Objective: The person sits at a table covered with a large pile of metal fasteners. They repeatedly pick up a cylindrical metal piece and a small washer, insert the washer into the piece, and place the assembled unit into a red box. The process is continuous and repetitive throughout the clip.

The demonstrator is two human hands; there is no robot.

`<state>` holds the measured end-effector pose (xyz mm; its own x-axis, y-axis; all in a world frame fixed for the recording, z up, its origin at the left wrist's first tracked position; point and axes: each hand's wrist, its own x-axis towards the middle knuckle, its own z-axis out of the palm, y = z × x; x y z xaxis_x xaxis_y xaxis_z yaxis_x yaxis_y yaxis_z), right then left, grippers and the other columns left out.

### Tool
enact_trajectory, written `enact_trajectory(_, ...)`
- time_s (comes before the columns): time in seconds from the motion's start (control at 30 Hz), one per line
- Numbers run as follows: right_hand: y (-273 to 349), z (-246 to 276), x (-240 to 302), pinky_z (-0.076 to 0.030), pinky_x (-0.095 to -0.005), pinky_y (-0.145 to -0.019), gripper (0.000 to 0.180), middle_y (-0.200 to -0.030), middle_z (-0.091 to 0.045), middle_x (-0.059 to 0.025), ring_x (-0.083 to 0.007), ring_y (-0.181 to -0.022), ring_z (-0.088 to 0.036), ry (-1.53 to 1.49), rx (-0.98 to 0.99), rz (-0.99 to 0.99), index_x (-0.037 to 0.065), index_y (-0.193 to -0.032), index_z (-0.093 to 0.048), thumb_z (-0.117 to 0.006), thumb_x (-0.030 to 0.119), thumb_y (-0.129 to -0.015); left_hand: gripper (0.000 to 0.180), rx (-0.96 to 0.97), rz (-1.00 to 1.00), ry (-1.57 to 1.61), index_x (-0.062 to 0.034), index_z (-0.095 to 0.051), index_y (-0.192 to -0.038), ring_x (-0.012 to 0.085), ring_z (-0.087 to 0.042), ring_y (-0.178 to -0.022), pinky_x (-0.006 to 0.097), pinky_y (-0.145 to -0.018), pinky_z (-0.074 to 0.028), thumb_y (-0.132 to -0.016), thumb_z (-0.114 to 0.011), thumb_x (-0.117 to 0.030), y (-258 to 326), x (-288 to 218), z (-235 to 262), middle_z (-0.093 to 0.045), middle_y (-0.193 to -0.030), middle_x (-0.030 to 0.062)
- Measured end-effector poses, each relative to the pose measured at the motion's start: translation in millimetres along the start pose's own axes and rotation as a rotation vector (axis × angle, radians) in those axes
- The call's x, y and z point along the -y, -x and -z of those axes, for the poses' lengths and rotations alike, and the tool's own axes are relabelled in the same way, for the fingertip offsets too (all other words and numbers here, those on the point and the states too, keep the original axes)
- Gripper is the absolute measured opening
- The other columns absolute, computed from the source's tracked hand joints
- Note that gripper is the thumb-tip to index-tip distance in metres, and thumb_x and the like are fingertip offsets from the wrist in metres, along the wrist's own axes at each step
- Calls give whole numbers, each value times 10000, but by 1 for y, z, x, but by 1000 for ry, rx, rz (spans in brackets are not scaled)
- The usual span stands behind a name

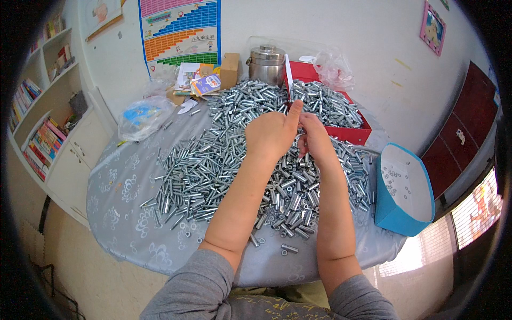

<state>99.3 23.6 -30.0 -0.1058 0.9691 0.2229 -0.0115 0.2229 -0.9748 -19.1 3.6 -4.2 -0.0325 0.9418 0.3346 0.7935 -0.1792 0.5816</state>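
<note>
My left hand is raised over the middle of the pile, closed, with its thumb pointing up and away from me. My right hand is close beside it, its fingers bent inward at the left thumb. Whatever lies between the two hands is hidden by the fingers. Beneath them spreads a large heap of silvery metal bolts and sleeves. Nearer to me, short sleeves mix with loose nuts and washers. A single sleeve lies close to the table's front edge.
A red box of similar parts stands behind my right hand. At the right edge is a blue bin with small rings inside. A steel canister, booklets and a plastic bag are on the grey tablecloth.
</note>
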Motion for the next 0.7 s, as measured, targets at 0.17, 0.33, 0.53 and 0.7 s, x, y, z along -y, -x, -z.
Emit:
enact_trajectory(0.17,-4,0,3,-367,-248,-339,336,-685,-509,-55,-106,-439,-440,98,167,-84,4,-1018,-515,-415,300,-894,820,-3,26,9,-55,-653,-659,344,-605,-739,424,-677,-450,-878,-112,-631,1,-1,3,-632,-703,149)
enact_trajectory(0.33,-6,2,-1,-373,-242,-332,327,-678,-487,-27,-94,-446,-438,98,126,-83,11,-1001,-521,-403,301,-908,823,-4,13,6,-44,-663,-684,353,-608,-763,437,-693,-451,-880,-116,-627,3,-3,3,-637,-725,162)
enact_trajectory(0.53,-11,2,-7,-390,-242,-335,363,-684,-486,-23,-90,-445,-435,150,146,-12,3,-1009,-506,-393,339,-927,823,24,28,14,-38,-670,-702,362,-610,-786,439,-718,-456,-879,-123,-628,2,-3,5,-641,-748,177)
enact_trajectory(0.7,1,-2,5,-390,-236,-336,365,-685,-494,-22,-80,-430,-405,17,121,-120,2,-1017,-513,-377,330,-933,818,33,41,5,-49,-674,-708,351,-613,-781,427,-711,-457,-876,-129,-634,1,2,5,-642,-741,163)
